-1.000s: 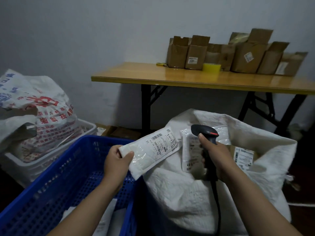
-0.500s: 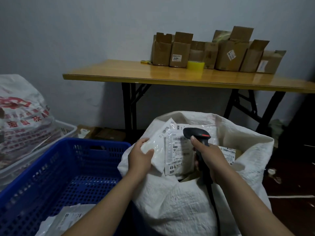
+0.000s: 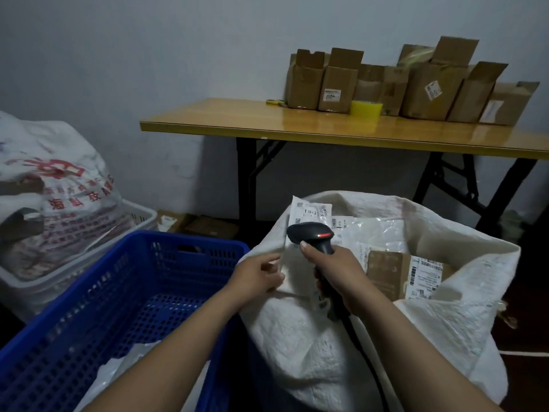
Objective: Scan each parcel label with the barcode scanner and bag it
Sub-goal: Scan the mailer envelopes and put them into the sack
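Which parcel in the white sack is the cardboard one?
The brown cardboard box lying in the sack, just right of the right hand; the other parcels there are pale plastic mailers.

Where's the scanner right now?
Head view, centre: the barcode scanner is gripped in the right hand over the near rim of the white sack, just right of the left hand.

table [image 3: 267,123]: wooden top, against the wall
cardboard boxes [image 3: 427,93]: row along its back edge
yellow tape roll [image 3: 366,108]: just before them
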